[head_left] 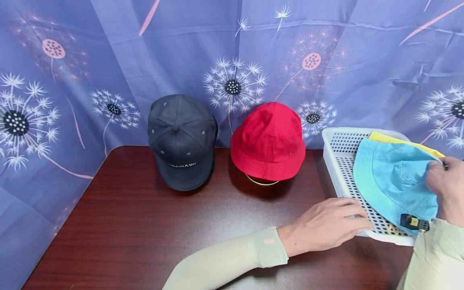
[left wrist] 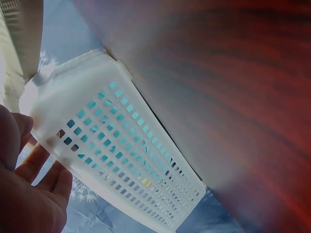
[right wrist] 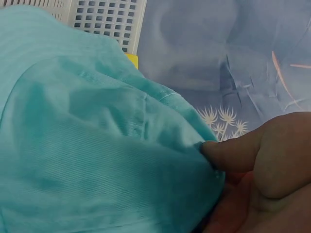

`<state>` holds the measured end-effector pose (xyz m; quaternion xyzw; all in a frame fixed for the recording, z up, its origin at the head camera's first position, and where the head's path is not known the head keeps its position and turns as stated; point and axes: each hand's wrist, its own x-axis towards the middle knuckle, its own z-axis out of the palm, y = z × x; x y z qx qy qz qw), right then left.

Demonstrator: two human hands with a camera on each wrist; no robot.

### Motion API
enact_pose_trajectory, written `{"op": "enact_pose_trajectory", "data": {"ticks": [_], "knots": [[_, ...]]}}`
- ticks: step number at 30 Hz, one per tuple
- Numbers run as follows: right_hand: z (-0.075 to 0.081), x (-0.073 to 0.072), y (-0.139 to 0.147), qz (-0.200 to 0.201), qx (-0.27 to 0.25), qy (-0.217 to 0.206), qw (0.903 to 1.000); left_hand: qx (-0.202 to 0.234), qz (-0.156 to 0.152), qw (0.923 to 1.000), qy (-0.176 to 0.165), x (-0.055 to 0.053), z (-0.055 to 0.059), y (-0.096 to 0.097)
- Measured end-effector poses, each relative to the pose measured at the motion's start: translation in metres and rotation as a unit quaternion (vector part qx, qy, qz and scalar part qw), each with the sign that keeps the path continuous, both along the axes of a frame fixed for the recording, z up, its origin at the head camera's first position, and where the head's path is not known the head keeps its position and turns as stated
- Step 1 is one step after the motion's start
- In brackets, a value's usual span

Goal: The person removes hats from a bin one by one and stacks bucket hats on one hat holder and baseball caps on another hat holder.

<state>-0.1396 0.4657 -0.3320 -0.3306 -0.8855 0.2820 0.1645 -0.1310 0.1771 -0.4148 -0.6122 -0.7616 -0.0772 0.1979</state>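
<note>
My right hand (head_left: 447,185) pinches the edge of a light blue bucket hat (head_left: 395,173) lying tilted over a white plastic basket (head_left: 335,169). In the right wrist view the thumb lies on top of the blue hat (right wrist: 112,145), with the other fingers partly hidden below. My left hand (head_left: 326,223) holds the near left corner of the basket; in the left wrist view its fingers (left wrist: 58,187) curl at the rim. Yellow cloth (head_left: 406,141) shows behind the blue hat, the rest of it covered.
A dark baseball cap (head_left: 181,137) with lettering stands at the back left of the brown table (head_left: 145,233). To its right, a red bucket hat (head_left: 270,145) sits on a stand with a gold ring (head_left: 262,182) below. A blue dandelion-print curtain (head_left: 181,52) hangs behind.
</note>
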Motion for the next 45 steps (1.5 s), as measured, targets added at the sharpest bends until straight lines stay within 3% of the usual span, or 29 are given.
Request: {"op": "enact_pose_trajectory", "data": {"ticks": [11, 18, 30, 40, 45], "knots": [[0.001, -0.006, -0.001, -0.007, -0.012, 0.056, 0.9983, -0.001, 0.002, 1.0, 0.005, 0.0, 0.0, 0.0], [-0.001, -0.01, 0.0, -0.001, -0.041, 0.117, 0.9923, -0.002, 0.006, 1.0, 0.005, 0.0, 0.0, 0.0], [0.001, -0.009, -0.007, -0.005, -0.003, 0.128, 0.9918, 0.012, 0.001, 0.9999, 0.008, 0.0, -0.002, 0.001], [0.002, -0.007, -0.009, 0.0, -0.031, 0.187, 0.9819, 0.016, -0.001, 0.9998, 0.008, 0.0, -0.004, 0.002], [0.006, -0.007, -0.015, -0.008, -0.034, 0.181, 0.9829, 0.016, 0.001, 0.9999, 0.001, 0.0, -0.004, 0.002]]}}
